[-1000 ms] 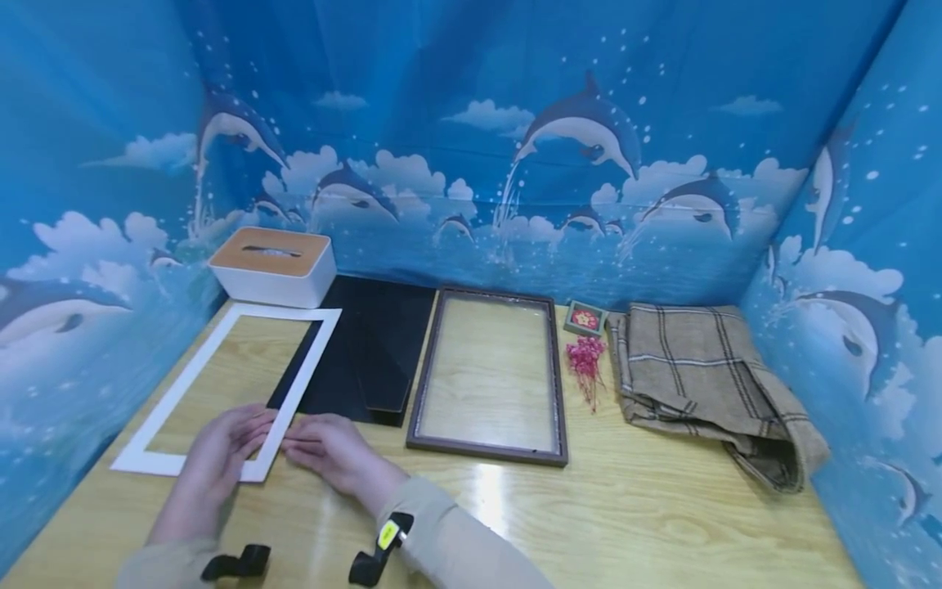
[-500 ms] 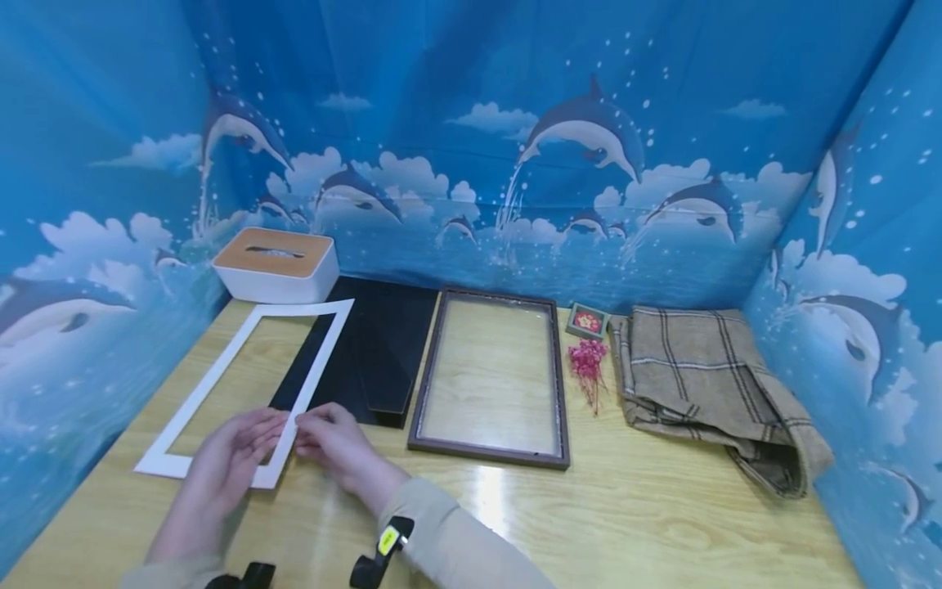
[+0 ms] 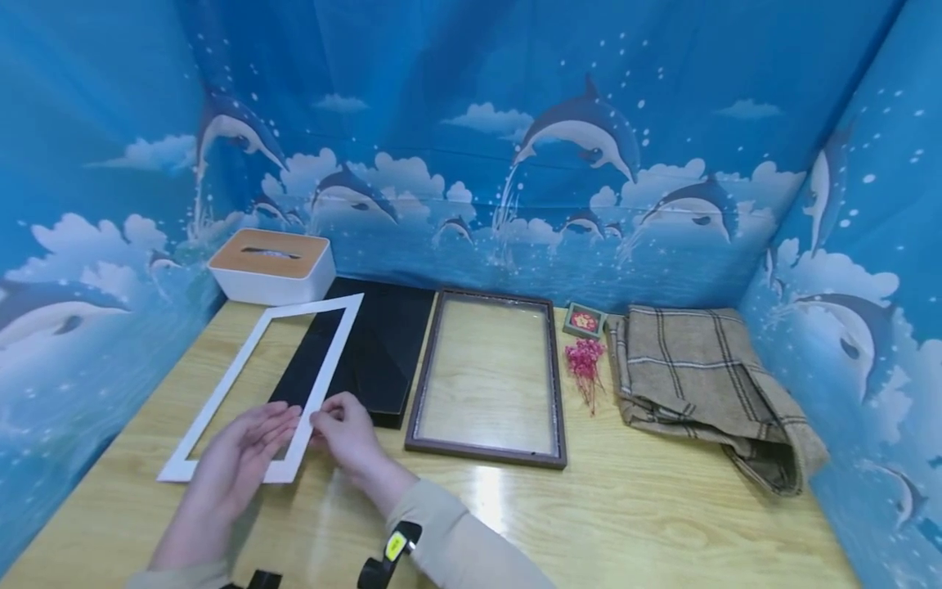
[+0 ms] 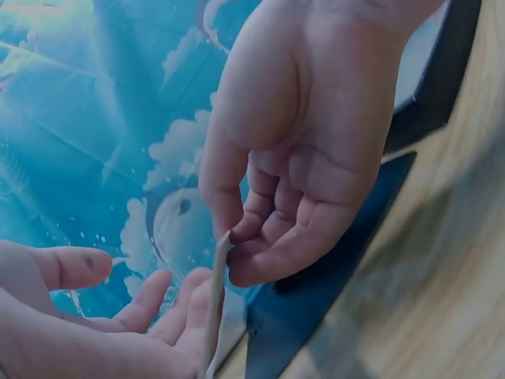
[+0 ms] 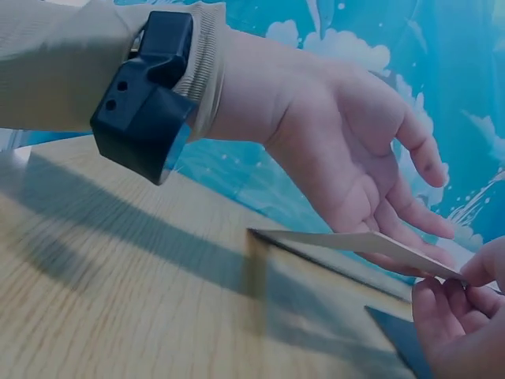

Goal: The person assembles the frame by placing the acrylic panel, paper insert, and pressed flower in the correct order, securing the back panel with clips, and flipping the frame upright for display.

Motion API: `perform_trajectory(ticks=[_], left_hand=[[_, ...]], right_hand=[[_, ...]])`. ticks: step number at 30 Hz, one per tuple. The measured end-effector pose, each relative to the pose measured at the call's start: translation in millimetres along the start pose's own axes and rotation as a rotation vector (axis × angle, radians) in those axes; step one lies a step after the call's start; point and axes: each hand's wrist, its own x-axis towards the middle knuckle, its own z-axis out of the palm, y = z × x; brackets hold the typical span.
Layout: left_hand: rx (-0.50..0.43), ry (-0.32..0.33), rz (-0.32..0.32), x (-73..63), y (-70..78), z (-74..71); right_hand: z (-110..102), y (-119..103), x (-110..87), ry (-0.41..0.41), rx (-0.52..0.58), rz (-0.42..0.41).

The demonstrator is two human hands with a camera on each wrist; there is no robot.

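Observation:
A white rectangular picture mat [image 3: 331, 360] is held tilted over the left part of the table, partly overlapping the black backing board [image 3: 375, 352] in the head view. My right hand [image 3: 352, 438] pinches its right strip between thumb and fingers. My left hand [image 3: 239, 458] lies palm-up with fingers extended, reaching to the same strip from the mat's opening. In the right wrist view, the mat's edge [image 5: 347, 240] crosses the left hand's fingers [image 5: 410, 209]. From the left wrist, the right hand's thumb and fingertips [image 4: 251, 268] meet at the mat's thin edge.
Right of the backing board lies a dark brown picture frame [image 3: 486, 455] with a clear pane. Beyond it are a small green-edged box [image 3: 585, 320], pink dried flowers [image 3: 585, 360] and a folded plaid cloth [image 3: 684, 368]. A tissue box [image 3: 272, 282] stands at the back left.
The mat has shifted to the right and its right side has tilted up. Both hands have moved a little rightward with it, the right hand also slightly farther from the person.

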Motion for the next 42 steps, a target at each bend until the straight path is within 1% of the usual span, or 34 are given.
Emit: perform_trajectory(ticks=[3, 7, 10, 14, 16, 18, 19, 21, 23, 24, 26, 27, 28, 29, 30, 32, 36, 41, 42], left_hand=[[-0.053, -0.044, 0.027, -2.9, 1.2, 4.5], [-0.081, -0.077, 0.051, -6.8, 3.8, 11.4], [-0.078, -0.13, 0.095, -9.2, 3.6, 13.8], [-0.054, -0.164, 0.158, -9.9, 2.1, 14.7], [-0.04, -0.16, 0.202, -9.6, 0.8, 13.8], [-0.023, -0.141, 0.24, -9.2, 0.1, 12.4], [-0.01, -0.121, 0.258, -9.1, -0.1, 11.8], [0.051, -0.031, 0.275, -8.9, 0.1, 11.4], [0.143, 0.1, 0.252, -7.5, 1.1, 12.2], [0.209, 0.179, 0.224, -6.5, 1.6, 13.0], [0.363, 0.326, 0.137, -3.9, 2.0, 15.2], [0.434, 0.383, 0.085, -2.6, 1.8, 16.4], [0.493, 0.424, 0.035, -1.0, 1.4, 17.3], [0.55, 0.45, -0.008, 0.2, 0.5, 17.7], [0.607, 0.463, -0.043, 1.3, -0.6, 17.8], [0.674, 0.468, -0.08, 2.9, -3.1, 17.0], [0.747, 0.445, -0.079, 5.9, -9.3, 11.5], [0.803, 0.371, -0.075, 7.4, -15.7, 11.6], [0.791, 0.352, -0.062, 7.2, -16.6, 13.3]], right_hand=[[-4.0, -6.3, -2.7, 0.021, -0.037, -0.016], [-13.1, -14.7, -6.2, 0.031, -0.078, -0.038], [-21.7, -21.0, -9.2, 0.013, -0.072, -0.056], [-35.2, -29.1, -12.8, -0.01, -0.081, -0.065], [-42.6, -32.6, -14.3, -0.017, -0.092, -0.069], [-49.9, -36.3, -16.4, -0.019, -0.101, -0.077], [-53.3, -38.5, -17.7, -0.019, -0.097, -0.082], [-59.7, -43.3, -21.5, -0.02, -0.094, -0.093], [-65.9, -48.7, -25.9, -0.019, -0.09, -0.099], [-68.8, -51.4, -27.9, -0.017, -0.089, -0.099], [-75.1, -56.1, -32.2, -0.017, -0.089, -0.097], [-78.4, -58.4, -34.2, -0.018, -0.094, -0.094], [-81.7, -60.7, -36.2, -0.019, -0.099, -0.089], [-85.1, -62.6, -38.1, -0.018, -0.106, -0.085], [-88.5, -64.2, -39.8, -0.017, -0.11, -0.083], [-95.2, -67.6, -42.9, -0.015, -0.111, -0.08], [-107.2, -73.6, -49.1, -0.012, -0.09, -0.111], [-123.4, -82.2, -56.7, -0.001, -0.081, -0.123], [-127.1, -83.5, -57.8, 0.007, -0.084, -0.115]])
